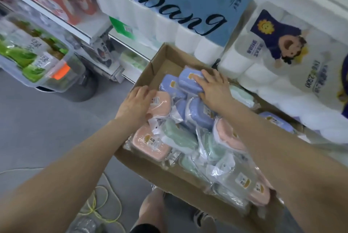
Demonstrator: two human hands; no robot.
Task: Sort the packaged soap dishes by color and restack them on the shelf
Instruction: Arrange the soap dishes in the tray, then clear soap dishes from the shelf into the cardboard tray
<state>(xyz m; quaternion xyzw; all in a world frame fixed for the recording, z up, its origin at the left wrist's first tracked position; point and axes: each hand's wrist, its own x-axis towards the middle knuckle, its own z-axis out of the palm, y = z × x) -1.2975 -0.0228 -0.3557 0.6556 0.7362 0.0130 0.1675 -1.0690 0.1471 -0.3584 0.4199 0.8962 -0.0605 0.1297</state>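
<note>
Soap dishes [188, 131] lie jumbled in an open box [145, 74], pink, green and blue mixed, each sealed in a clear bag. At the box's left edge the left hand [136, 103] has its grip curled on a pink dish [160, 102]. Toward the far corner the right hand [212, 86] lies with fingers spread flat on a blue dish [188, 80], pressing rather than pinching. They look light and stiff under slick, crinkly film, so a bag corner would likely slip or tear. Better to span the hard shell across its short sides. The pile seems loose, and neighbours may slide when one is lifted.
</note>
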